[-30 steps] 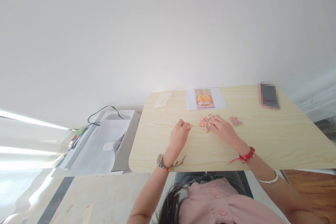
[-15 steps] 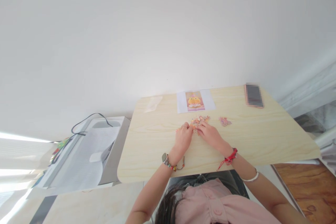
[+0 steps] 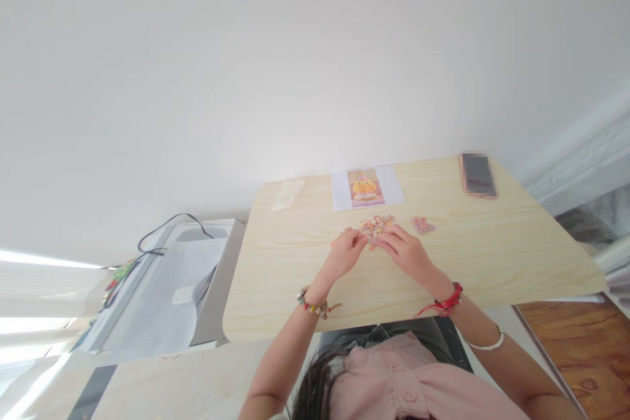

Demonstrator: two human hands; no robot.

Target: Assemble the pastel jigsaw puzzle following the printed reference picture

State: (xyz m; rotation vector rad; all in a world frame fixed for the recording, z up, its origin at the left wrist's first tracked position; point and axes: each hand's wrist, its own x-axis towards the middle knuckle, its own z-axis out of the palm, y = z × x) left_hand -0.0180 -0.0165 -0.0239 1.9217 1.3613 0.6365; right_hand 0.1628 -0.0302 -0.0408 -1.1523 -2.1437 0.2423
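Note:
A loose pile of small puzzle pieces (image 3: 373, 226) in orange, pink and white lies on the light wooden table (image 3: 295, 289). At the pile's left edge is my left hand (image 3: 346, 252), thumb and fingers pinched together; whatever is between them is too small to see. My right hand (image 3: 406, 253) touches the pile's right edge with its fingers drawn together, their tips partly hidden among the pieces. To the right of that hand sits a smaller pinkish cluster of pieces (image 3: 422, 225). Behind the pile lies a white sheet with a printed picture (image 3: 365, 188) of a yellow figure.
A phone (image 3: 478, 174) rests at the table's back right corner. Clear plastic film (image 3: 287, 195) lies at the back left. Left of the table stands a white unit with papers (image 3: 162, 295) and a black cable (image 3: 162, 226). The wall rises directly behind the table.
My hands have moved apart, the left slightly left and the right slightly right, so more of the pile shows between them. My left wrist has turned, taking the watch face out of view.

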